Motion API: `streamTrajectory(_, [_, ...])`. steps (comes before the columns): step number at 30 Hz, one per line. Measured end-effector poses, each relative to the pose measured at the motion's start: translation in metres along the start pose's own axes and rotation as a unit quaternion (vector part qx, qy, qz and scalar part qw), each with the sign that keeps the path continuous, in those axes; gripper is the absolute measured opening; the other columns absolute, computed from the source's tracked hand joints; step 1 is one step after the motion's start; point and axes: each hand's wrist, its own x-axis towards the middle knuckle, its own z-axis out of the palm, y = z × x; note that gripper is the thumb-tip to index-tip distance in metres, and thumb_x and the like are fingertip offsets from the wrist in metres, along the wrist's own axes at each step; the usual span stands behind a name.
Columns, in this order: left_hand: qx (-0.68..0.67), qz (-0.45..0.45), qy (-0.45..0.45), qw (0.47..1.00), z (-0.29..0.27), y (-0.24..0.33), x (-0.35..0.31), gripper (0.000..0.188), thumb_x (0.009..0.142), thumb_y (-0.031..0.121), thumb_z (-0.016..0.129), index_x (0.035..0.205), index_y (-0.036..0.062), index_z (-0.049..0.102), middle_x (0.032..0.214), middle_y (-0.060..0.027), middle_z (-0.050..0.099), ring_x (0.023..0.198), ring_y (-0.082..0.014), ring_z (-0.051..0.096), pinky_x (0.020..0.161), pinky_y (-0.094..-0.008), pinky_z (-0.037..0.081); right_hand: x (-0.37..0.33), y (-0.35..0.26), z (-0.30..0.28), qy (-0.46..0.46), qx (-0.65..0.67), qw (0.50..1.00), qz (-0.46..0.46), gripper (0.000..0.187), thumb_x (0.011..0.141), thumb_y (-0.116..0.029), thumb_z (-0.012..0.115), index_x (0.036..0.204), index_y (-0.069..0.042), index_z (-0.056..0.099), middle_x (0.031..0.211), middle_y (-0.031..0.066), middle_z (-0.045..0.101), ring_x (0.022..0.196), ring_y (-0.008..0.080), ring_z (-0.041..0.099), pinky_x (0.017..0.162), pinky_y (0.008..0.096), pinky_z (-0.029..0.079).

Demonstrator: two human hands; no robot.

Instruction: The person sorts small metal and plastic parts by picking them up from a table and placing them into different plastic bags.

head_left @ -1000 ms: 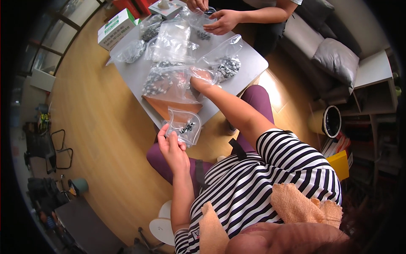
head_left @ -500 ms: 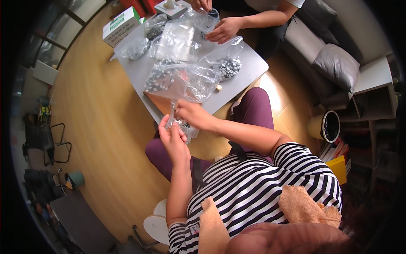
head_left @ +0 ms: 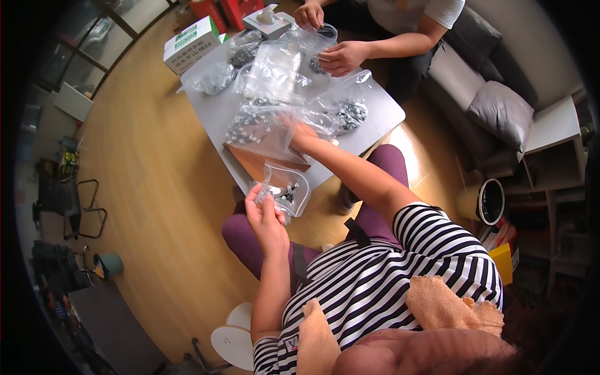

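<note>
Pinched between the fingers of my left hand (head_left: 267, 219) is a small clear zip bag (head_left: 299, 181), held just off the table's near corner. Several small black and white pieces (head_left: 289, 192) lie inside it. My right hand (head_left: 300, 134) reaches forward into a large clear plastic bag (head_left: 281, 145) on the table. Small black and white pieces (head_left: 247, 125) fill that bag. Its plastic covers my right fingers, so their grip is hidden. A flat brown-orange board or box (head_left: 265, 161) shows under the large bag's near side.
Opposite, a person's hands (head_left: 340, 57) hold a clear container (head_left: 319, 39) above the grey table (head_left: 209, 115). Another bag of pieces (head_left: 351, 115) stands at the right. Flat empty bags (head_left: 272, 72), a tissue box (head_left: 269, 24) and a white carton (head_left: 192, 47) occupy the far side.
My right hand has left the small bag and moved forward into the large bag. My left hand keeps the small bag, whose mouth now spreads wider.
</note>
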Motion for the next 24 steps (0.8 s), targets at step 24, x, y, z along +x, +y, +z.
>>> streamTrajectory(24, [0.009,-0.013,-0.016,1.0,0.009,-0.005,-0.005,0.028,0.093,0.004,0.051,0.121,0.003,0.047,0.082,0.0014,0.049,0.059,-0.0011,0.041,0.046,-0.0161,0.033,-0.022,0.035,-0.034,-0.16,0.82,0.525,0.163,0.042,0.096,-0.033,0.052,0.119,0.002,0.054,0.105,0.0147,0.064,0.099,0.0345,0.063,0.095,0.0488,0.051])
